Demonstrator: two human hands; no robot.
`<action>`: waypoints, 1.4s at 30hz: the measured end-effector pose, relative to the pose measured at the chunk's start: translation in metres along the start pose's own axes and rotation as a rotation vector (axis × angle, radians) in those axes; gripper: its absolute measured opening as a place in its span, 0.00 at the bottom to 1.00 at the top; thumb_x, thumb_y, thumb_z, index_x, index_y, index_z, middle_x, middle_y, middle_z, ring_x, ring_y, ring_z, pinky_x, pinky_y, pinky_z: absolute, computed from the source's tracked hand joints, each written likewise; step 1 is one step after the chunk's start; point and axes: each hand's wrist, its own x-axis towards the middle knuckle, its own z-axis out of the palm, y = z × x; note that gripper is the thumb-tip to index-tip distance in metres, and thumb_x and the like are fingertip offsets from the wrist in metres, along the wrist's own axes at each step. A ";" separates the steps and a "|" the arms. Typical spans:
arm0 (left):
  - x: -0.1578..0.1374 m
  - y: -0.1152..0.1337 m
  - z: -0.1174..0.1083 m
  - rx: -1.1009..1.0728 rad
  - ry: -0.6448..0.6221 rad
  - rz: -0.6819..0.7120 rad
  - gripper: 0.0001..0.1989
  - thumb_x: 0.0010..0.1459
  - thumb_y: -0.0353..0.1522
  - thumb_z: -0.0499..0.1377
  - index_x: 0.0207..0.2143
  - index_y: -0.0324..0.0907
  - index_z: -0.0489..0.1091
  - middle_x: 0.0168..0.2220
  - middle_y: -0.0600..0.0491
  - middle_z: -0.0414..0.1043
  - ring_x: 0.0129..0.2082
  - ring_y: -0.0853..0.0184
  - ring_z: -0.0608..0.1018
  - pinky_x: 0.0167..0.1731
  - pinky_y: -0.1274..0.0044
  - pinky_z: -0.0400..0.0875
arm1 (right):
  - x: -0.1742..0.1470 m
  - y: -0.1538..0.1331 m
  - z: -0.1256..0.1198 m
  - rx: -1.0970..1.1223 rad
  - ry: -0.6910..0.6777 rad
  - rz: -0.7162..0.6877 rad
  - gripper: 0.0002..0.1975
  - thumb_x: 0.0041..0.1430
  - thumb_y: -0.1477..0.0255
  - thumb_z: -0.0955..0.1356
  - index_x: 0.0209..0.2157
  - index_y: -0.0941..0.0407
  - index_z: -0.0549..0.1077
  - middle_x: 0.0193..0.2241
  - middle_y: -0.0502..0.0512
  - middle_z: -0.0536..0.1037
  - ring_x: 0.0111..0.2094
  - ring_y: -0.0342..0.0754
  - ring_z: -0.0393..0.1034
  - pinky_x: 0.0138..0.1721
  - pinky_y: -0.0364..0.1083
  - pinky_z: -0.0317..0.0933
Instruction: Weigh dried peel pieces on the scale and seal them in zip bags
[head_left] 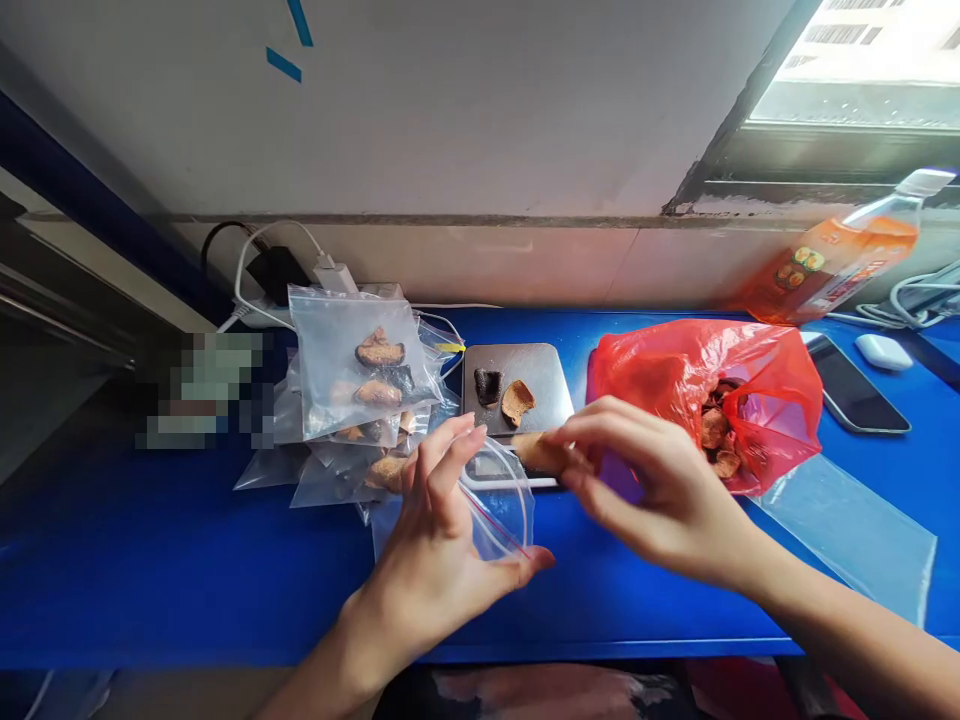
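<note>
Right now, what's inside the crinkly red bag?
Brown, dried-looking pieces show at the opening of the red bag. Crinkled plastic covers what lies deeper, and the right hand blocks part of the bag, so I can't tell how many there are.

The kitchen scale [551, 380] had a smooth metal platform with a soft sheen; the dried peel-like pieces [518, 402] on it looked rough and matt. At six o'clock from the scale, a resealable bag [501, 515] was thin, clear plastic; the filled bags [326, 365] at nine were smooth, see-through plastic. At three, a red carrier bag [645, 368] was crinkled, glossy plastic, and the phone [861, 385] beyond had a glassy, dark screen. The tabletop [225, 580] looked smooth; the wall [465, 110] at twelve, matt.
</note>
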 end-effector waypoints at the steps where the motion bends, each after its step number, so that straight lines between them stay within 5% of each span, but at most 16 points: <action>1: -0.001 0.000 0.002 -0.016 0.002 0.014 0.53 0.44 0.37 0.71 0.62 0.44 0.39 0.59 0.34 0.49 0.61 0.46 0.59 0.57 0.50 0.59 | -0.002 -0.010 0.000 0.029 -0.107 -0.047 0.10 0.61 0.77 0.64 0.44 0.54 0.72 0.36 0.53 0.74 0.35 0.42 0.71 0.36 0.41 0.66; 3: -0.003 0.000 0.007 -0.044 0.015 0.036 0.52 0.46 0.39 0.70 0.62 0.45 0.38 0.59 0.34 0.49 0.62 0.46 0.59 0.56 0.50 0.60 | 0.000 -0.016 0.003 0.050 -0.207 -0.093 0.10 0.62 0.75 0.65 0.45 0.54 0.73 0.38 0.54 0.74 0.37 0.43 0.71 0.38 0.41 0.67; 9: -0.014 0.002 0.011 -0.127 0.057 0.006 0.54 0.40 0.30 0.72 0.61 0.46 0.41 0.60 0.36 0.49 0.61 0.45 0.60 0.57 0.49 0.60 | 0.042 0.044 0.009 -0.237 -0.015 -0.256 0.21 0.62 0.77 0.63 0.57 0.55 0.66 0.49 0.62 0.71 0.49 0.51 0.67 0.49 0.52 0.66; 12: -0.018 0.000 0.010 -0.143 0.061 0.019 0.53 0.39 0.29 0.72 0.61 0.46 0.42 0.60 0.35 0.49 0.61 0.46 0.59 0.57 0.49 0.60 | 0.072 0.067 0.005 -0.432 -0.197 -0.383 0.26 0.59 0.78 0.64 0.60 0.55 0.64 0.55 0.62 0.68 0.57 0.55 0.59 0.55 0.57 0.61; 15: -0.021 -0.002 0.009 -0.177 0.050 0.007 0.53 0.40 0.29 0.72 0.61 0.46 0.42 0.61 0.36 0.48 0.63 0.46 0.57 0.57 0.51 0.61 | 0.093 0.071 0.005 -0.506 -0.424 -0.441 0.20 0.58 0.79 0.66 0.52 0.56 0.71 0.44 0.59 0.75 0.49 0.53 0.66 0.50 0.53 0.64; 19: -0.022 -0.002 0.010 -0.190 0.040 -0.019 0.52 0.41 0.29 0.72 0.61 0.46 0.42 0.62 0.36 0.46 0.64 0.47 0.55 0.58 0.52 0.61 | 0.099 0.067 0.008 -0.472 -0.482 -0.297 0.14 0.58 0.81 0.65 0.45 0.59 0.75 0.38 0.58 0.74 0.35 0.46 0.70 0.38 0.45 0.66; 25: -0.015 0.001 0.003 -0.143 0.002 -0.025 0.51 0.41 0.31 0.72 0.60 0.46 0.44 0.61 0.37 0.48 0.62 0.46 0.58 0.58 0.52 0.61 | 0.088 0.071 0.008 -0.342 -0.335 -0.188 0.09 0.57 0.83 0.65 0.35 0.60 0.76 0.32 0.55 0.73 0.32 0.44 0.70 0.36 0.43 0.66; 32: 0.001 0.003 -0.009 -0.142 -0.014 -0.005 0.49 0.41 0.33 0.72 0.59 0.45 0.46 0.60 0.38 0.50 0.62 0.48 0.58 0.59 0.54 0.59 | 0.095 0.073 0.003 -0.309 -0.318 -0.310 0.03 0.54 0.77 0.70 0.32 0.57 0.76 0.52 0.62 0.69 0.53 0.55 0.63 0.52 0.55 0.61; 38: 0.005 0.003 -0.015 -0.189 -0.005 -0.013 0.48 0.44 0.35 0.71 0.61 0.47 0.44 0.61 0.39 0.48 0.65 0.49 0.54 0.61 0.54 0.57 | 0.117 0.077 0.012 -0.138 -0.393 -0.053 0.04 0.55 0.72 0.69 0.33 0.58 0.73 0.33 0.54 0.77 0.33 0.46 0.70 0.33 0.44 0.63; 42: 0.006 0.001 -0.021 -0.211 -0.014 -0.054 0.49 0.45 0.38 0.70 0.62 0.49 0.42 0.62 0.39 0.47 0.64 0.47 0.56 0.60 0.50 0.55 | 0.114 0.082 0.017 0.109 -0.342 0.036 0.07 0.52 0.75 0.69 0.34 0.57 0.68 0.29 0.50 0.76 0.29 0.43 0.71 0.31 0.42 0.64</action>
